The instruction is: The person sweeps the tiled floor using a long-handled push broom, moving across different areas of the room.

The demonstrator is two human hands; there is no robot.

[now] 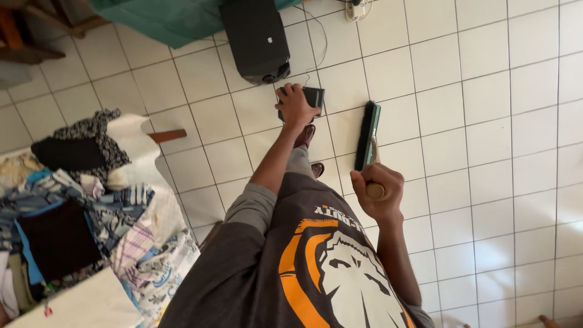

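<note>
While the person bends over the white tiled floor (486, 121), both hands are occupied.
Right hand (378, 193) fists round the wooden handle of a green-backed broom (367, 135); beyond the broom, left hand (296, 104) grips a flat dark dustpan (313, 97) below a boxy black speaker (256, 37).

Counted: two hands, both closed in a grip. One left hand (296, 105), clasped on one small black box (313, 97). One right hand (376, 193), wrapped round one wooden handle end (375, 191). One broom (368, 135) with a green-backed black brush head, just beyond the right grip. One large black speaker (256, 37), just beyond the left grip. One white power strip (354, 9), farther out past the speaker. Two sandalled feet (306, 135), between the two grips and nearer the body. One heap of mixed clothing (79, 200), well off to the left-grip side; pieces in it too jumbled to count.
</note>
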